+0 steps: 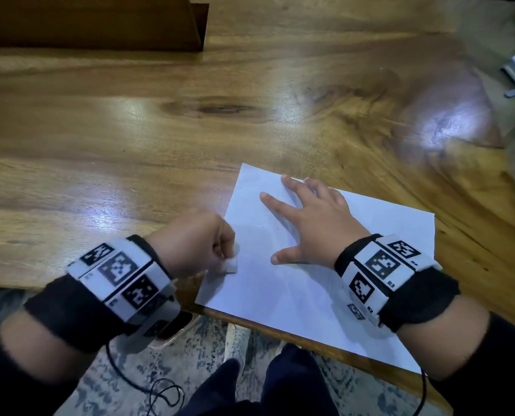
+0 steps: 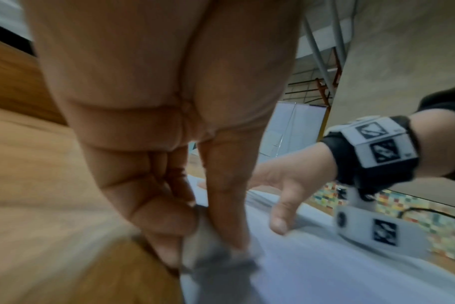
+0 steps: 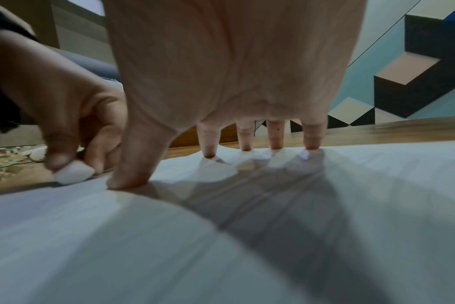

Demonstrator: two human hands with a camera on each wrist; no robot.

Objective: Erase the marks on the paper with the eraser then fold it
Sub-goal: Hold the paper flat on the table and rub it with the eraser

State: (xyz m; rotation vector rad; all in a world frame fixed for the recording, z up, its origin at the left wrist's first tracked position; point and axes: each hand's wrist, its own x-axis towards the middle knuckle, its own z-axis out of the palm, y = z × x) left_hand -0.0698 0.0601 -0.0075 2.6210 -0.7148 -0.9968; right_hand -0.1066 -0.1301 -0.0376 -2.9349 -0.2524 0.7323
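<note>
My left fingers pinch the eraser, a small white block, pressed on the paper at its left edge. Left hand is curled tight around it. My right fingers lie straight and spread, flat on the paper's far part, right hand pinning the sheet, grasping nothing. Paper lies on the bench, its near corner hanging past the bench edge toward me.

Risks, my guess: the eraser sits right at the paper's edge, so a stroke running off the sheet could catch that edge and crumple or tear it. The pinning hand is well away from the eraser, so the paper between could buckle under hard rubbing. The overhanging corner could bend down and spoil a clean fold later.

Hard to see: marks barely show, only a faint speck on the paper between the hands. The left wrist view is blurred, the eraser a grey smear there. The paper's near right corner is hidden under my right forearm.
</note>
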